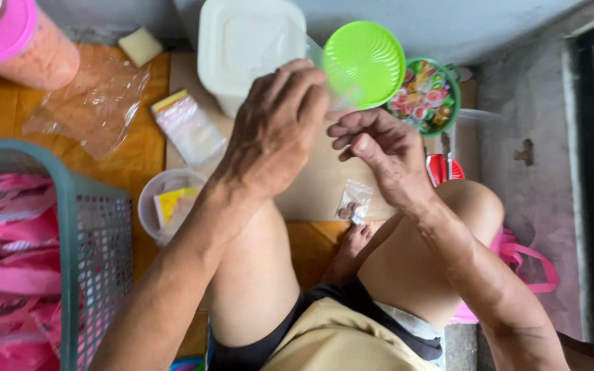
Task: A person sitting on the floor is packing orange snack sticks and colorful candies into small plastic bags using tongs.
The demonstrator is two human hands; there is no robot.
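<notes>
Clear plastic bag (324, 65), thin and see-through, pinched between left hand (276, 130) and right hand (386, 154) fingertips.

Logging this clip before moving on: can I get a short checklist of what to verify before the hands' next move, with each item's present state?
1. Left hand grip on thin clear plastic bag: ok.
2. Right hand at the bag, fingers curled: ok.
3. Bag mouth open: cannot tell.
4. Round green tub of colourful sweets uncovered, bright green lid beside it: ok.
5. Small filled clear packet set apart on the board: ok.
</notes>
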